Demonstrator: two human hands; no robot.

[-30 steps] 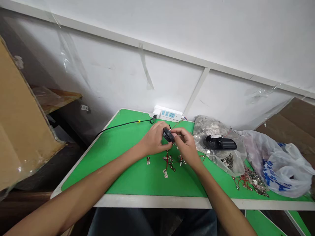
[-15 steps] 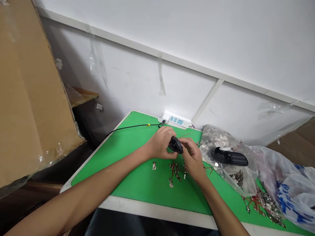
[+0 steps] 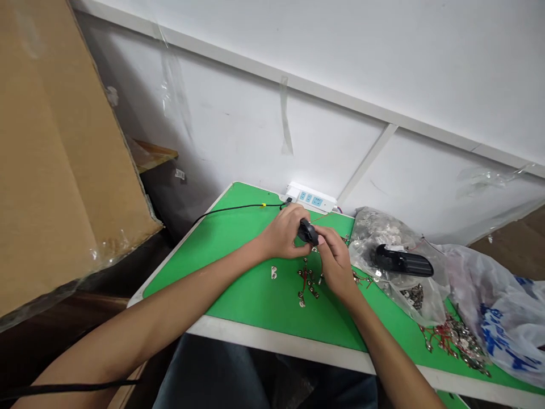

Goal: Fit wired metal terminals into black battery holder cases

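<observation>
The left hand (image 3: 281, 234) is closed around a black plastic part (image 3: 307, 232), held above the green worktop (image 3: 255, 295) toward its far edge. The right hand (image 3: 336, 264) is partly closed, its fingertips (image 3: 322, 240) touching the part's right side (the fingers hide much of the part, so its exact type cannot be determined). Wired metal terminals (image 3: 307, 282) lie on the worktop just below the hands. A power strip (image 3: 310, 197) stands beyond the far edge.

Bare left forearm (image 3: 170, 312), bare right forearm (image 3: 385, 341), bare left hand (image 3: 279, 234), bare right hand (image 3: 336, 262), dark blue trousers (image 3: 213, 375)
</observation>
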